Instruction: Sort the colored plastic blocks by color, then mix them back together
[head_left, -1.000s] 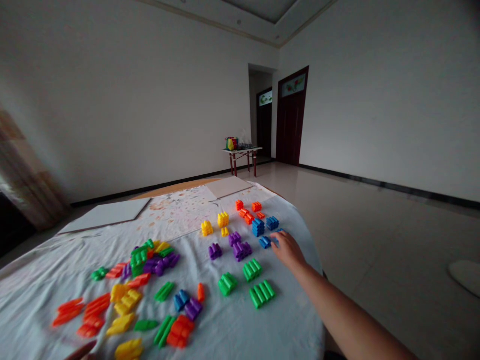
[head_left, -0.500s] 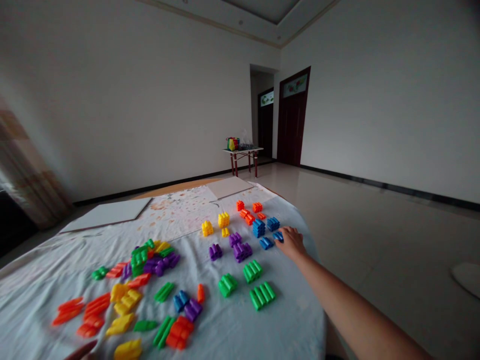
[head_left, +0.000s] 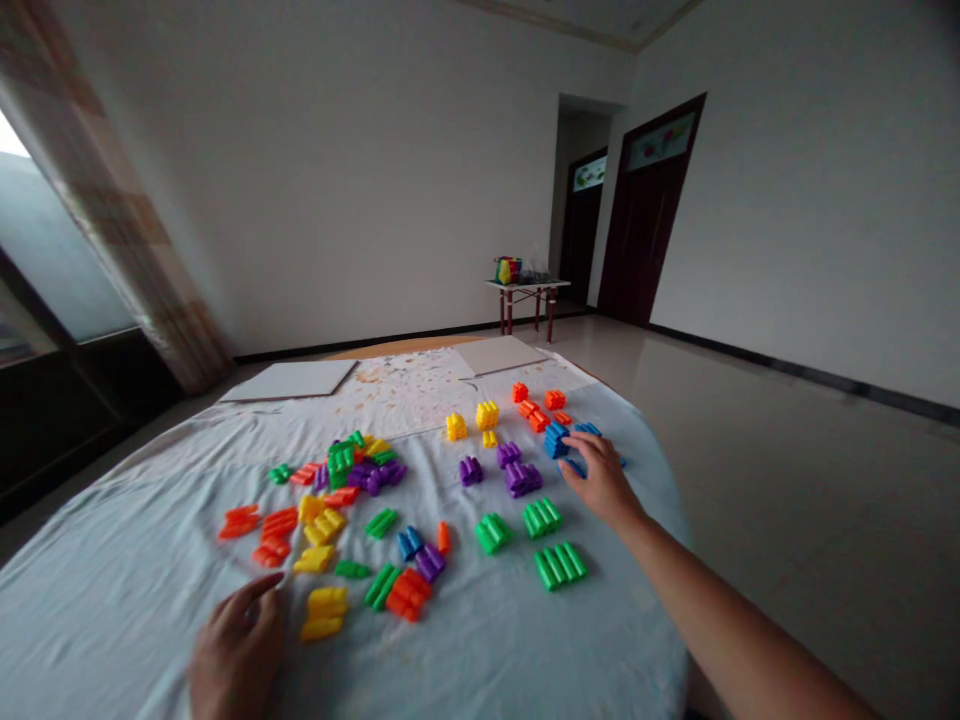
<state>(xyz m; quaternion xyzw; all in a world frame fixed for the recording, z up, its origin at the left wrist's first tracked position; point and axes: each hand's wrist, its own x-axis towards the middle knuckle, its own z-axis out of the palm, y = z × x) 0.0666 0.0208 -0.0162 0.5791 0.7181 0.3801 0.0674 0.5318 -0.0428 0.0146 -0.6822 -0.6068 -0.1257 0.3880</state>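
My right hand [head_left: 602,482] is over the blue pieces at the right of the table, with thumb and fingers apart. Its fingertips reach the side of a stacked blue block [head_left: 556,440]; whether they press on it I cannot tell. Another blue piece [head_left: 575,468] shows partly under the hand, and more blue pieces [head_left: 589,429] lie behind it. At the lower left, my left hand [head_left: 238,640] rests on the cloth with loosely bent fingers, holding nothing visible. Just right of it lie yellow pieces [head_left: 324,613].
Purple [head_left: 523,479], green [head_left: 561,567], yellow [head_left: 487,415] and orange [head_left: 534,416] blocks stand in colour groups. A mixed pile [head_left: 367,470] lies left of them. Two flat boards [head_left: 292,380] are at the far side of the cloth-covered table [head_left: 150,560]. Beyond stands a small table [head_left: 529,285].
My right hand has shifted from the rightmost blue piece to the stacked blue block. My left hand has come further into view. The view has turned left.
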